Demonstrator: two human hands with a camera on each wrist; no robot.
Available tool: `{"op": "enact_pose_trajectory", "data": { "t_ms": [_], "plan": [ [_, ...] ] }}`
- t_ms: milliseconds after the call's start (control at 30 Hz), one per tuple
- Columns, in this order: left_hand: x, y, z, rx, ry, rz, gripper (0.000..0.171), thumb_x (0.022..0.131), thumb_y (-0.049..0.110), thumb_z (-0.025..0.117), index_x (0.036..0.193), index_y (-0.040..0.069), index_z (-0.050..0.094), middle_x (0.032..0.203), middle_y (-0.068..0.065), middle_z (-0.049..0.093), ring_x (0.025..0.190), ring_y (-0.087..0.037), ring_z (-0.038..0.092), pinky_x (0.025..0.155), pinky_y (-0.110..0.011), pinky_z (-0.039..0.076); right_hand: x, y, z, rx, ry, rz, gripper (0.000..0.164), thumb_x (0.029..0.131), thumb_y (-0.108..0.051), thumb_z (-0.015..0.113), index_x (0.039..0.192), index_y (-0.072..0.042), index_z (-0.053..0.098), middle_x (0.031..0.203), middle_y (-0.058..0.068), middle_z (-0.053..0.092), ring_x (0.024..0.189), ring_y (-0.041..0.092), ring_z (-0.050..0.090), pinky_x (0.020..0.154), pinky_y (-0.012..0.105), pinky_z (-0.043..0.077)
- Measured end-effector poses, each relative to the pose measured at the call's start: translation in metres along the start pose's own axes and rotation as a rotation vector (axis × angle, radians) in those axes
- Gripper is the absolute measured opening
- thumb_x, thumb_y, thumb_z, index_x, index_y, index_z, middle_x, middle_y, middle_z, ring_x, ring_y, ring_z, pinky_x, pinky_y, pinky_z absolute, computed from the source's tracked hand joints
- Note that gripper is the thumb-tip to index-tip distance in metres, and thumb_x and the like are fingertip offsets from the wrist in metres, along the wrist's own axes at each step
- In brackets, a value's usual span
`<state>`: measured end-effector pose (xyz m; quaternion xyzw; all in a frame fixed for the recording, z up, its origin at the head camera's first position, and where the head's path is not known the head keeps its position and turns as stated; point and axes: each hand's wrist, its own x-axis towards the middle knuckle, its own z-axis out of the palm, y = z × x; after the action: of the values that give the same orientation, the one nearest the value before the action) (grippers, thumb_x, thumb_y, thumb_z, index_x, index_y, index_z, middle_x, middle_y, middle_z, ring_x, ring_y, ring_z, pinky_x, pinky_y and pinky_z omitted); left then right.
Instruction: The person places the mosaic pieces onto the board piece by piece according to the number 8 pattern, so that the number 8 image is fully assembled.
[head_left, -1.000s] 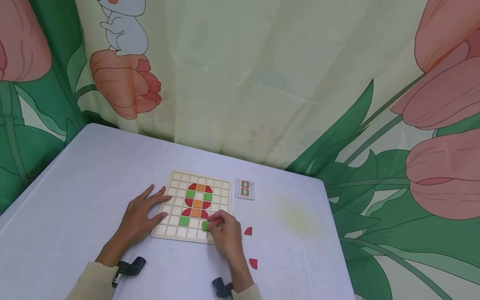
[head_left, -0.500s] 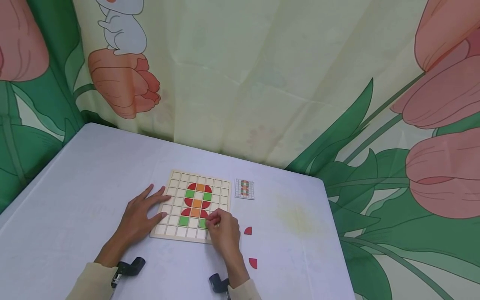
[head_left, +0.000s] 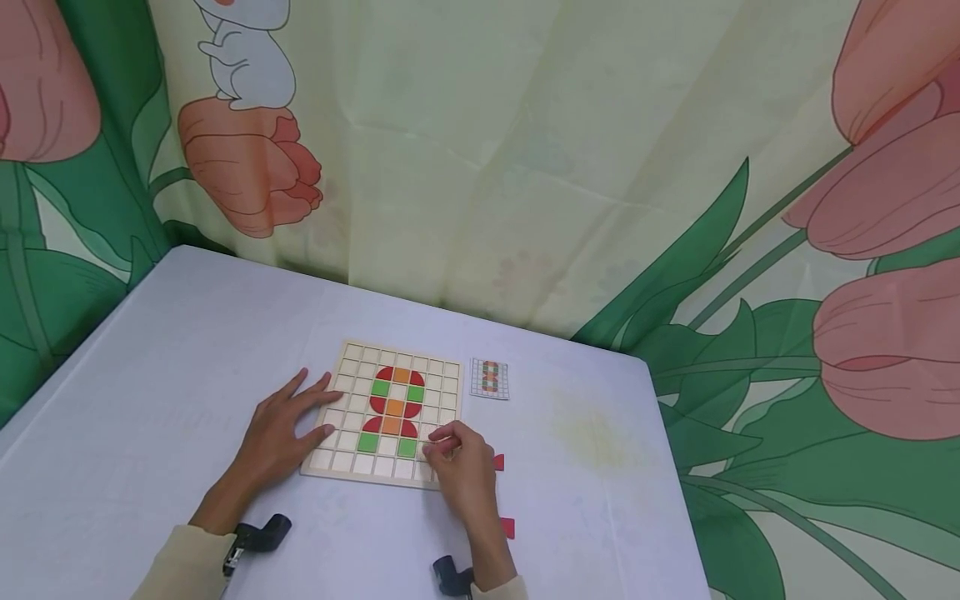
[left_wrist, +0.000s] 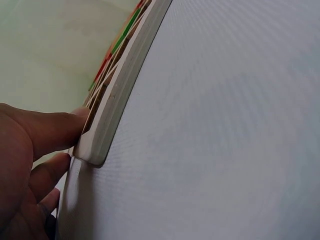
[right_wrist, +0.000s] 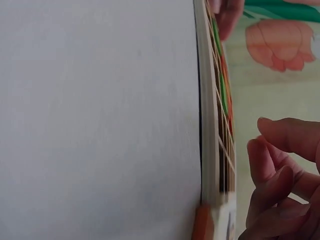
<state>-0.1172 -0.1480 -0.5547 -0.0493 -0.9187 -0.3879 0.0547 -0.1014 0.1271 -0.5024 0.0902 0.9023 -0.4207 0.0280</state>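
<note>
A wooden grid board (head_left: 362, 462) lies on the table, with red quarter-round, orange square and green square tiles making a figure in its middle. My left hand (head_left: 273, 425) rests on the board's left edge, fingers spread; the left wrist view shows the thumb (left_wrist: 60, 127) on the rim. My right hand (head_left: 463, 467) hovers over the lower right of the board, fingers loosely bent, nothing between them. In the right wrist view, thumb and index fingertips (right_wrist: 272, 127) stand slightly apart. Closest to it, a green square tile (head_left: 407, 448) sits flat in its cell.
Two red quarter-round tiles (head_left: 508, 528) lie on the white tablecloth (head_left: 585, 517) right of the board, partly hidden behind my right hand and forearm. A small pattern card (head_left: 490, 379) is at the board's upper right. A flower-print curtain (head_left: 465, 167) hangs behind the table.
My right hand set the green tile into its cell, let go of it and drew back to the right, partly covering the red tiles. The left hand stayed in place.
</note>
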Motion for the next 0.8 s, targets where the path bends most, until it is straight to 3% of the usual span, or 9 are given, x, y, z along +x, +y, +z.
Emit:
{"op": "enact_pose_trajectory", "data": {
  "t_ms": [167, 500, 667, 800],
  "plan": [
    [0.000, 0.001, 0.000, 0.001, 0.000, 0.001, 0.054, 0.090, 0.016, 0.081, 0.143, 0.015, 0.067, 0.165, -0.018, 0.047, 0.162, -0.043, 0.023, 0.119, -0.077, 0.023, 0.004, 0.015, -0.022, 0.020, 0.045, 0.058, 0.016, 0.090, -0.015, 0.085, 0.102, -0.020, 0.076, 0.083, -0.001, 0.067, 0.064, 0.017, 0.056, 0.049, 0.024, 0.045],
    [0.000, 0.001, 0.000, -0.003, -0.004, -0.001, 0.054, 0.090, 0.015, 0.080, 0.143, 0.015, 0.067, 0.165, -0.017, 0.047, 0.162, -0.044, 0.023, 0.118, -0.078, 0.023, 0.006, 0.047, -0.051, -0.080, 0.211, 0.186, 0.029, 0.086, -0.019, 0.089, 0.111, -0.022, 0.074, 0.089, 0.001, 0.067, 0.069, 0.019, 0.060, 0.057, 0.026, 0.054],
    [0.000, 0.001, 0.000, -0.008, 0.001, -0.004, 0.055, 0.090, 0.014, 0.081, 0.143, 0.015, 0.067, 0.166, -0.017, 0.047, 0.162, -0.044, 0.023, 0.118, -0.078, 0.023, 0.004, 0.053, -0.057, -0.128, 0.207, 0.217, 0.035, 0.086, -0.021, 0.089, 0.117, -0.021, 0.073, 0.095, 0.002, 0.068, 0.080, 0.017, 0.063, 0.062, 0.027, 0.059],
    [0.000, 0.000, 0.000, -0.008, -0.006, -0.011, 0.055, 0.091, 0.015, 0.081, 0.143, 0.015, 0.066, 0.166, -0.017, 0.046, 0.162, -0.043, 0.022, 0.119, -0.078, 0.022, 0.004, 0.056, -0.059, -0.168, 0.172, 0.208, 0.031, 0.086, -0.020, 0.090, 0.112, -0.019, 0.073, 0.092, 0.003, 0.067, 0.078, 0.017, 0.063, 0.061, 0.027, 0.058]
  ]
}}
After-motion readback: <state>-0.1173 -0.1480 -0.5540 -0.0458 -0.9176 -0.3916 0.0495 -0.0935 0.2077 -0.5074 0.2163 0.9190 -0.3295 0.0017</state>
